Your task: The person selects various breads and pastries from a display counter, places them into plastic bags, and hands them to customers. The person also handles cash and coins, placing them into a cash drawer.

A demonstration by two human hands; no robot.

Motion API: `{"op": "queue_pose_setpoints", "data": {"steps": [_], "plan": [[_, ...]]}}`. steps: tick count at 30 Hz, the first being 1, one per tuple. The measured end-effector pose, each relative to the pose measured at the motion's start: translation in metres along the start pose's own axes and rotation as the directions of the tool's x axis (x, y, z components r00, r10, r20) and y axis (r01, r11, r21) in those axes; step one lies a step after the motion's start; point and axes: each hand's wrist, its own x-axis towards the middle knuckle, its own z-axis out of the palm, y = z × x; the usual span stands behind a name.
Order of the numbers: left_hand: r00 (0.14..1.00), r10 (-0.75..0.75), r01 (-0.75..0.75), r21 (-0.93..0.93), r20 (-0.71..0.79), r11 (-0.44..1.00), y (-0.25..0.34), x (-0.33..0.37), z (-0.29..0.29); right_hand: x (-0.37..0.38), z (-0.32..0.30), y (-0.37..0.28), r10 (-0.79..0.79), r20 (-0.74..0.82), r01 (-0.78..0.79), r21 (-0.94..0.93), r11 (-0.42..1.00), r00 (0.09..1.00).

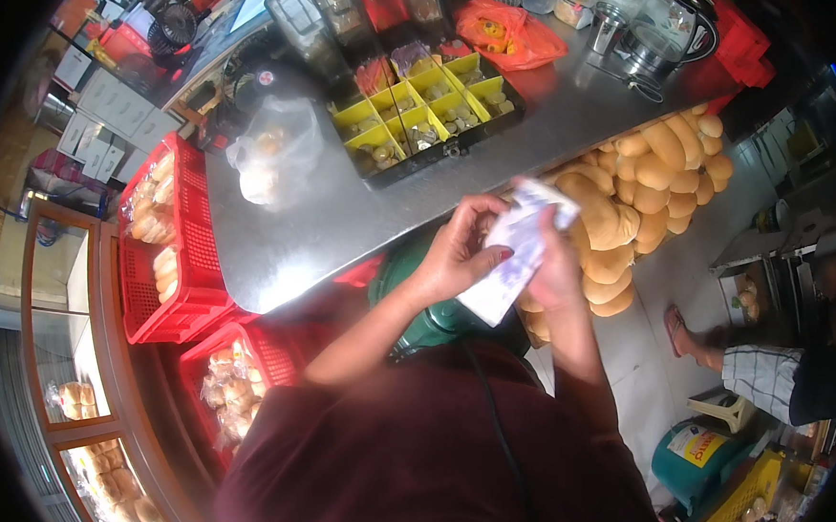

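Pale violet and white banknotes [517, 251] are between my hands, in front of the metal counter's near edge. My left hand [462, 249] is closed on them, its thumb lying across the lower part. My right hand [557, 270], somewhat blurred, grips their right side. How many notes there are I cannot tell. On the counter [353, 224] beyond my hands stands an open cash box [441, 154] with yellow compartments of coins. A knotted plastic bag [276, 152] with pale round things in it lies left of the box.
A large heap of bread rolls [653, 175] is right of my hands. Red crates [192, 285] with bagged bread stand at the left. An orange plastic bag [509, 32] and a glass kettle [664, 32] are on the far counter. Another person's leg [709, 355] shows at the right.
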Motion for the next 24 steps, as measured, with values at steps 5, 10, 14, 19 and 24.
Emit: {"op": "queue_pose_setpoints", "data": {"steps": [5, 10, 14, 19, 24], "plan": [[0.99, 0.124, -0.021, 0.821, -0.061, 0.571, 0.032, 0.063, -0.041, -0.002, -0.051, -0.057, -0.081, 0.09, 0.047, 0.33, 0.943, 0.993], [0.939, 0.312, -0.084, 0.978, 0.142, -0.191, 0.016, 0.205, -0.128, -0.006, -0.058, -0.041, 0.046, -0.108, -0.021, 0.221, 0.975, 0.993], [1.0, 0.015, -0.003, 0.827, 0.013, -0.562, 0.014, 0.26, -0.138, -0.013, -0.073, -0.031, 0.021, -0.145, 0.006, 0.188, 0.982, 0.989], [0.991, -0.069, 0.04, 0.737, -0.117, -0.675, -0.004, 0.278, -0.152, -0.021, -0.093, -0.041, -0.006, -0.221, 0.046, 0.174, 0.984, 0.975], [0.975, 0.201, 0.041, 0.808, 0.097, -0.587, 0.016, 0.255, -0.125, -0.02, -0.092, -0.044, 0.018, -0.313, 0.043, 0.185, 0.982, 0.949]]}}
